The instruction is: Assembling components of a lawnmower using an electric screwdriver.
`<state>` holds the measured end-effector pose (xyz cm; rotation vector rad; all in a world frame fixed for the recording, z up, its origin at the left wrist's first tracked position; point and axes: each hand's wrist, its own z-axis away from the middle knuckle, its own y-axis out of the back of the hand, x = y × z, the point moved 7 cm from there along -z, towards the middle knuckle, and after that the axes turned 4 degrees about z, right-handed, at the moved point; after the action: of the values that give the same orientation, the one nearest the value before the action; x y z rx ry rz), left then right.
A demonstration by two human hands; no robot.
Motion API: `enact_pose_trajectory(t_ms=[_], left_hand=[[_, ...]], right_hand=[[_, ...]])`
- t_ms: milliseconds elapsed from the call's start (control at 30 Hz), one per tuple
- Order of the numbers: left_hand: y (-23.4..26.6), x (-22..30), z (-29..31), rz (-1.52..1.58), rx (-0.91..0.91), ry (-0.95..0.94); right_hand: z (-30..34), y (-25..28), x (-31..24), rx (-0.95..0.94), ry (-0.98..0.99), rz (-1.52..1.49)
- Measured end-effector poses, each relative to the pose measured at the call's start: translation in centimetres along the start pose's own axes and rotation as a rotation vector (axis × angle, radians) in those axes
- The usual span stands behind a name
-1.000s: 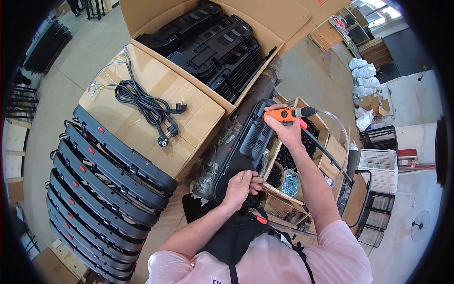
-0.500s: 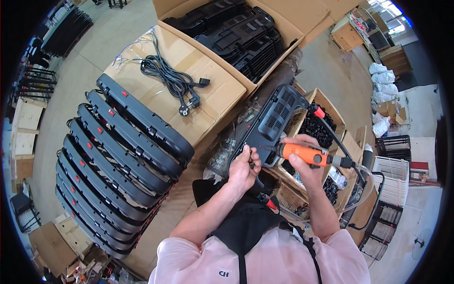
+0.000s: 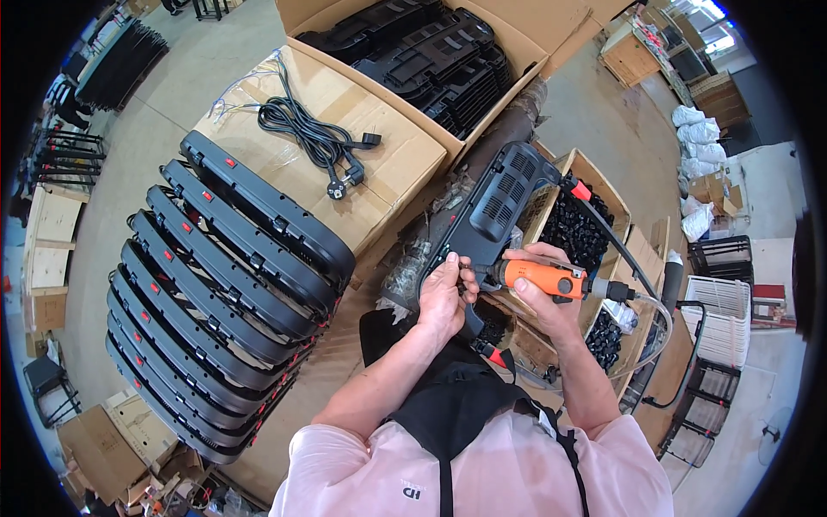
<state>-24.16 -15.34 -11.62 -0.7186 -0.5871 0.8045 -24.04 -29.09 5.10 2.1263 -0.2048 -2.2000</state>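
My right hand point(image 3: 554, 303) grips an orange air screwdriver point(image 3: 541, 279) with a hose at its back end. The tool lies almost level, its nose pointing left to the fingertips of my left hand point(image 3: 444, 302). That hand is closed, thumb against curled fingers, over the lower end of a black plastic housing point(image 3: 503, 200); what it pinches is too small to make out. The housing has vent slots and leans diagonally in front of me. Where the screwdriver's tip meets the work is hidden by my left fingers.
Several similar black housings point(image 3: 258, 202) with red switches stand in a row at left. A coiled black power cable point(image 3: 301, 133) lies on a carton point(image 3: 396, 168). Behind it, an open box point(image 3: 525, 73) holds black plastic parts. Wooden bins point(image 3: 564, 164) of small black parts sit at right.
The screwdriver and my right hand have shifted slightly left and down, its nose nearer my left fingers. My left hand stays closed near the housing's lower end.
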Motion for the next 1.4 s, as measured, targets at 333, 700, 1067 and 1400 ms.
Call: enact_pose_trajectory(t_ms=[333, 700, 1067, 1400], left_hand=[[0.8, -0.1, -0.2, 0.074, 0.003, 0.108], [1.9, -2.5, 1.5, -0.076, -0.158, 0.197], [2.3, -0.8, 2.6, -0.396, -0.092, -0.004], [2.9, -0.7, 3.4, -0.234, -0.151, 0.127]], right_hand=[[-1.2, -1.8, 0.3, -0.136, -0.032, 0.068], [-4.2, -2.6, 3.8, -0.024, -0.014, 0.116], [-5.7, -4.4, 3.4, -0.104, -0.015, 0.226], [-6.2, -4.5, 3.4, -0.144, 0.086, 0.242]])
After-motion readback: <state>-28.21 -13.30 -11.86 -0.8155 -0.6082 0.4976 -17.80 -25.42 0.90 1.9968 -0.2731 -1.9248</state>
